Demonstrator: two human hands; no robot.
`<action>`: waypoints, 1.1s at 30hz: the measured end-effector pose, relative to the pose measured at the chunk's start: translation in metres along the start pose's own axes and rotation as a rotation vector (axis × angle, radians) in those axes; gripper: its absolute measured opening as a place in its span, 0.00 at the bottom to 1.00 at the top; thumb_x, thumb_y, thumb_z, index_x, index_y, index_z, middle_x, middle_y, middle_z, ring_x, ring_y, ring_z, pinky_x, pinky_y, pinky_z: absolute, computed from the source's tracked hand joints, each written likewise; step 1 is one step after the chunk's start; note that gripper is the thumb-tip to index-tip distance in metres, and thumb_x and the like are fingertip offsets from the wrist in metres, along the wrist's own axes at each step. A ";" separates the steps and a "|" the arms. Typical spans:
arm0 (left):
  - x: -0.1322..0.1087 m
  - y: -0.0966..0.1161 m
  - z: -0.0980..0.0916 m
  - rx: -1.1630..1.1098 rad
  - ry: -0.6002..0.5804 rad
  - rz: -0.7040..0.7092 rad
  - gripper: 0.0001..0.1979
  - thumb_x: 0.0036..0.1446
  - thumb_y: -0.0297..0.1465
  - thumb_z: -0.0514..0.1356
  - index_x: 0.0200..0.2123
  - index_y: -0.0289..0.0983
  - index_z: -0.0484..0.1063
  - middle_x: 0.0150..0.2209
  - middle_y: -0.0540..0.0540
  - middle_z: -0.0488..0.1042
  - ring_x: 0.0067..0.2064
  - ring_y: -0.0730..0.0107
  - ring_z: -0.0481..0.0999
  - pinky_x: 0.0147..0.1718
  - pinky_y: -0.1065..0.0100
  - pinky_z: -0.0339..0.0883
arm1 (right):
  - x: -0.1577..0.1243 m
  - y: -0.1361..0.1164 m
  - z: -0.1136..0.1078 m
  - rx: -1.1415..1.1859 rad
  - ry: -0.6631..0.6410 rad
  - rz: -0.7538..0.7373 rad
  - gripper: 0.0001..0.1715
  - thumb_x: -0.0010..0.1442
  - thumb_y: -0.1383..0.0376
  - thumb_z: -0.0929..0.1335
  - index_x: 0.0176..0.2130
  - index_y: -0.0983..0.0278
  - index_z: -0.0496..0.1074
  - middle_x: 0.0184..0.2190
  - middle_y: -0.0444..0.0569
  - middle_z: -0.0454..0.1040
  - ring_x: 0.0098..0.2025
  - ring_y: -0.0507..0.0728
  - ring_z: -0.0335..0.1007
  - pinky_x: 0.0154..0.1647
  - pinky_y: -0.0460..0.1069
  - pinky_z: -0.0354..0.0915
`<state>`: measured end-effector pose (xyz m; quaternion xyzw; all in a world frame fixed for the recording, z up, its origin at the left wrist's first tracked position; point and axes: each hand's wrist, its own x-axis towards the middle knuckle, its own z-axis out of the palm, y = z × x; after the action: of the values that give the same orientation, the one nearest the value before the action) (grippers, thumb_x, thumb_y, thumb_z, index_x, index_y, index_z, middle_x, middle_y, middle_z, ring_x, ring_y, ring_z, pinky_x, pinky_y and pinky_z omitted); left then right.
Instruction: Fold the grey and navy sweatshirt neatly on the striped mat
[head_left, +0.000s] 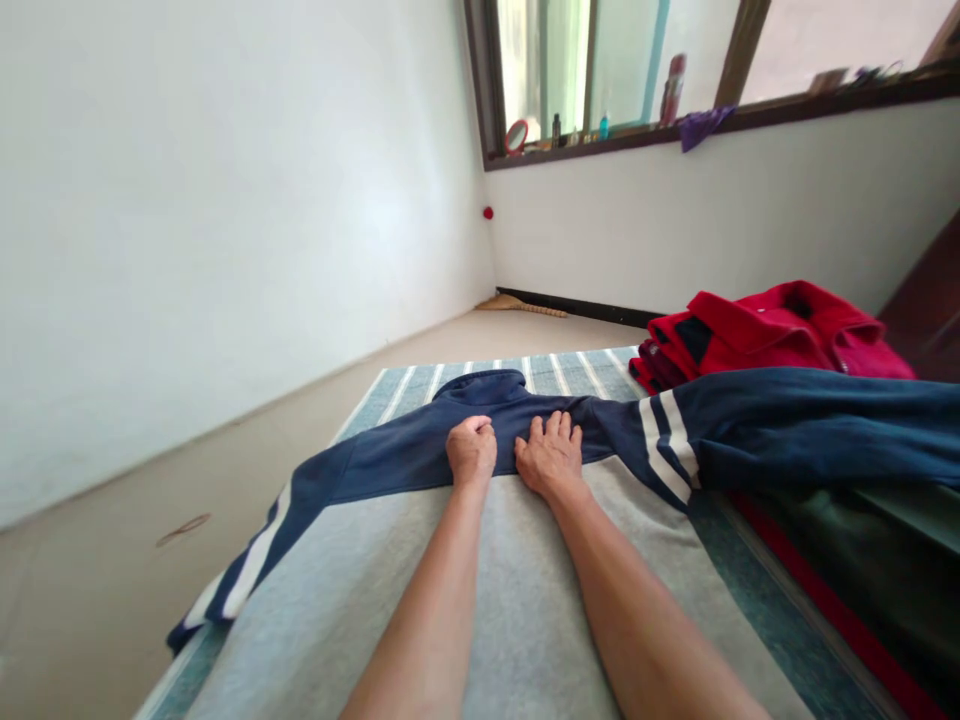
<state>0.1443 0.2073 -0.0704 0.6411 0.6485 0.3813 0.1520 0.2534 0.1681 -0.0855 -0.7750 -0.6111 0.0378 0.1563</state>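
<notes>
One navy-and-grey sweatshirt (405, 465) is lying flat on a striped mat (592, 375), with one white-striped sleeve (795, 430) stretching sideways just in front of a stack of red garments (772, 335). Both forearms are reaching forward, the left hand (471, 452) and the right hand (549, 458) pressing palm-down on the navy yoke, close together below the collar. The left fingers (471, 428) are pressing together, while the right fingers (556, 428) are spreading apart. Farther off, a purple cloth (701, 126) is hanging from the windowsill (780, 108).
</notes>
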 end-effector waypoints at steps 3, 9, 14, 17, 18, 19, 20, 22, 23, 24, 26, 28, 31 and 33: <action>-0.001 0.021 -0.002 0.266 -0.073 0.139 0.16 0.54 0.26 0.51 0.39 0.37 0.78 0.42 0.41 0.79 0.45 0.60 0.76 0.47 0.65 0.67 | -0.001 0.000 -0.002 0.025 0.003 -0.009 0.35 0.64 0.55 0.56 0.61 0.74 0.58 0.63 0.71 0.50 0.66 0.72 0.39 0.61 0.65 0.40; 0.018 0.047 0.031 0.238 -0.345 0.547 0.16 0.52 0.23 0.52 0.39 0.38 0.77 0.44 0.45 0.78 0.48 0.66 0.75 0.51 0.68 0.65 | -0.004 0.003 -0.002 0.038 0.046 -0.045 0.35 0.61 0.57 0.58 0.62 0.75 0.56 0.63 0.69 0.51 0.65 0.72 0.41 0.61 0.64 0.40; 0.045 0.031 0.062 0.085 -0.547 0.597 0.17 0.52 0.23 0.51 0.40 0.37 0.77 0.43 0.48 0.79 0.45 0.69 0.76 0.50 0.70 0.66 | 0.000 0.001 0.000 0.030 0.008 0.016 0.35 0.62 0.58 0.57 0.63 0.74 0.54 0.65 0.68 0.46 0.66 0.71 0.39 0.61 0.64 0.39; 0.053 0.019 0.067 0.075 -0.522 0.594 0.17 0.53 0.24 0.52 0.43 0.34 0.76 0.49 0.45 0.76 0.51 0.68 0.73 0.55 0.69 0.62 | 0.002 0.001 0.002 0.033 0.023 0.038 0.33 0.62 0.59 0.57 0.63 0.72 0.56 0.64 0.70 0.47 0.66 0.71 0.40 0.61 0.63 0.39; 0.054 0.017 0.068 0.070 -0.516 0.595 0.17 0.54 0.25 0.51 0.44 0.34 0.76 0.50 0.44 0.75 0.52 0.67 0.73 0.56 0.68 0.60 | 0.002 0.001 0.003 0.031 0.027 0.043 0.33 0.62 0.59 0.57 0.62 0.72 0.56 0.64 0.71 0.48 0.66 0.72 0.40 0.61 0.63 0.39; 0.055 0.015 0.067 0.063 -0.513 0.596 0.18 0.54 0.25 0.51 0.45 0.33 0.75 0.51 0.44 0.75 0.53 0.67 0.72 0.57 0.68 0.60 | 0.002 0.001 0.003 0.029 0.035 0.045 0.33 0.62 0.59 0.57 0.62 0.72 0.56 0.63 0.71 0.48 0.66 0.72 0.40 0.61 0.63 0.39; 0.055 0.015 0.067 0.056 -0.514 0.598 0.18 0.55 0.26 0.51 0.45 0.33 0.75 0.51 0.44 0.75 0.52 0.67 0.72 0.57 0.68 0.60 | 0.002 0.001 0.004 0.027 0.045 0.045 0.33 0.62 0.59 0.58 0.62 0.72 0.56 0.63 0.72 0.49 0.65 0.72 0.41 0.61 0.63 0.38; 0.055 0.015 0.066 0.040 -0.522 0.601 0.17 0.56 0.27 0.51 0.45 0.34 0.75 0.50 0.45 0.75 0.52 0.67 0.73 0.55 0.68 0.62 | 0.001 0.001 0.005 0.021 0.065 0.041 0.34 0.62 0.58 0.58 0.62 0.72 0.57 0.62 0.72 0.51 0.65 0.73 0.41 0.61 0.63 0.38; 0.055 0.016 0.065 0.035 -0.525 0.602 0.17 0.56 0.27 0.51 0.45 0.34 0.75 0.49 0.45 0.76 0.51 0.68 0.74 0.55 0.68 0.62 | 0.001 0.002 0.006 0.019 0.074 0.038 0.34 0.62 0.58 0.57 0.62 0.73 0.57 0.62 0.73 0.51 0.65 0.73 0.42 0.60 0.64 0.39; 0.054 0.016 0.063 0.036 -0.523 0.608 0.17 0.56 0.26 0.51 0.44 0.35 0.75 0.48 0.45 0.76 0.50 0.68 0.74 0.54 0.68 0.63 | 0.001 0.002 0.006 0.016 0.082 0.036 0.34 0.62 0.58 0.57 0.62 0.74 0.57 0.61 0.73 0.52 0.65 0.74 0.42 0.60 0.64 0.39; 0.052 0.016 0.056 0.069 -0.498 0.644 0.17 0.56 0.25 0.51 0.43 0.35 0.76 0.48 0.45 0.76 0.50 0.67 0.74 0.54 0.68 0.63 | 0.000 0.002 0.006 0.010 0.096 0.031 0.34 0.62 0.58 0.57 0.61 0.75 0.58 0.61 0.74 0.53 0.64 0.74 0.44 0.60 0.64 0.40; 0.048 0.012 0.044 0.160 -0.473 0.722 0.16 0.56 0.24 0.51 0.43 0.34 0.75 0.48 0.44 0.76 0.52 0.67 0.73 0.55 0.67 0.61 | -0.001 0.002 0.006 0.003 0.100 0.027 0.35 0.62 0.57 0.58 0.61 0.77 0.58 0.61 0.74 0.53 0.64 0.74 0.44 0.60 0.64 0.40; 0.039 -0.002 0.019 0.364 -0.445 0.793 0.16 0.59 0.27 0.51 0.47 0.35 0.73 0.52 0.41 0.73 0.57 0.63 0.67 0.59 0.59 0.57 | -0.002 0.002 0.008 -0.012 0.097 0.033 0.36 0.61 0.56 0.59 0.60 0.78 0.58 0.61 0.75 0.53 0.64 0.74 0.44 0.60 0.64 0.41; 0.034 -0.014 0.004 0.482 -0.454 0.752 0.18 0.61 0.32 0.50 0.52 0.37 0.69 0.57 0.41 0.68 0.62 0.60 0.61 0.60 0.51 0.51 | -0.003 0.002 0.010 -0.026 0.097 0.042 0.37 0.61 0.55 0.59 0.60 0.78 0.58 0.60 0.74 0.54 0.64 0.74 0.44 0.60 0.63 0.41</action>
<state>0.1329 0.2423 -0.0726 0.9141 0.3928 0.0998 -0.0113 0.2518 0.1673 -0.0959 -0.7906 -0.5867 -0.0046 0.1751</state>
